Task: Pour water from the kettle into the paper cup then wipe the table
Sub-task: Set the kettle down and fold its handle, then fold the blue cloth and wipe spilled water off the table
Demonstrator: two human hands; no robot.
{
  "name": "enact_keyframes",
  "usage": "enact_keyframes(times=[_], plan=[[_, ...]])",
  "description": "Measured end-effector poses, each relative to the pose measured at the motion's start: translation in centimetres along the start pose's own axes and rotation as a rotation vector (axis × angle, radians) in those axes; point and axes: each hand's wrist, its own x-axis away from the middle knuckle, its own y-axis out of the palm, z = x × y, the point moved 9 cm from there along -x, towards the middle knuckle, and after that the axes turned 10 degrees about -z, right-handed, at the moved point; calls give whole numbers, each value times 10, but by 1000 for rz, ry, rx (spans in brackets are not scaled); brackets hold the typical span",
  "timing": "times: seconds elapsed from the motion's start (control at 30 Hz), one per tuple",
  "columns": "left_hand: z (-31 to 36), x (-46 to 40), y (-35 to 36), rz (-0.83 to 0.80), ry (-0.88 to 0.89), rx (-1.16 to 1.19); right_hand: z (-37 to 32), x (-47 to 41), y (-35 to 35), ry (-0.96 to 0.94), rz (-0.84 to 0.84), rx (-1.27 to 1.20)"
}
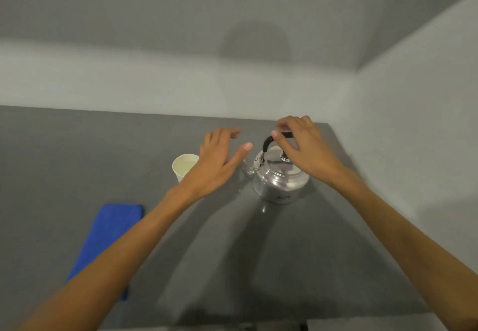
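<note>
In the head view, the steel kettle (280,175) stands upright on the grey bench (64,162) right of centre, its spout turned toward the paper cup (184,166) just beside it to the left. The right hand (301,147) hovers over the black handle (269,142), fingers curled and loosely parted, thumb near the grip but not closed on it as far as the blur allows. The left hand (219,160) is spread open and flat, empty, between cup and kettle, partly covering the cup's near side. A folded blue cloth (108,237) lies at lower left, well apart. The risks I see: the open left hand or its forearm could knock the light cup over, since it sits so close; a loose hold on the handle could let the kettle swing and spill early from the spout; and the lid may slip if the tilt is steep. Small glints on the bench below the kettle may be water; I cannot tell.
</note>
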Motion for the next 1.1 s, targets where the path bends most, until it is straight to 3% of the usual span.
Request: enact_keyframes(times=[0.27,0.43,0.5,0.67,0.9,0.97,1.1], plan=[[-79,147,-39,47,-273,-247,-118,20,117,-158,-235,-245],[-177,247,-51,84,-848,-211,-162,-3,227,-47,-391,-463],[-197,274,-54,91,-998,-153,-169,-18,265,45,-448,-472],[-213,293,-61,107,-1047,-155,-172,-44,322,225,-481,-421],[-234,289,-60,118,-1021,117,-192,-49,351,200,-533,-186],[-236,289,-56,46,-1039,167,-196,-48,352,199,-536,-159],[-232,284,-58,-25,-963,203,-201,-47,342,164,-464,-323]])
